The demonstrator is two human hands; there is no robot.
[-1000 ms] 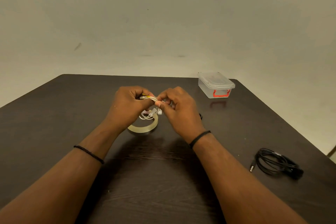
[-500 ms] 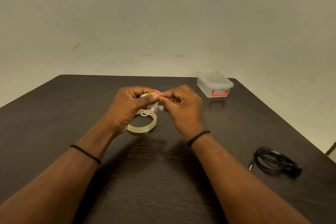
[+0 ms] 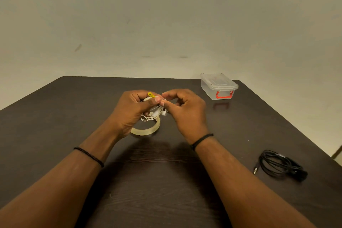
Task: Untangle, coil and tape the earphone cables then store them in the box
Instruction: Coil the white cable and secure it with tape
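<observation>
Left hand (image 3: 135,109) grips a coiled bundle of white earphones (image 3: 154,114), fingers and thumb curled round the top of the coil, so that the loops hang below the hand and above the desk (image 3: 55,116). A small yellow tag (image 3: 150,94) sticks up from the bundle beside the thumb. Right hand (image 3: 185,109) is close against the left, its fingers curled, thumb and forefinger meeting at the top of the coil; it looks to be pinching something thin there, but what it pinches is too small to make out. One white earbud shows at the lower right of the bundle, next to the right hand's fingers.

Under the hanging loops a roll of clear tape (image 3: 146,129) lies flat on the dark wooden desk, partly covered by the left hand. Toward the far right corner of the desk stands a clear plastic box (image 3: 219,87) with its lid on and a red clasp on the near end, well apart from the hands. Near the right edge, closer to the person, a pair of black earphones (image 3: 281,164) lies in a loose coil, with its plug pointing left. Each wrist carries a thin black band. A plain pale wall rises behind the desk.
</observation>
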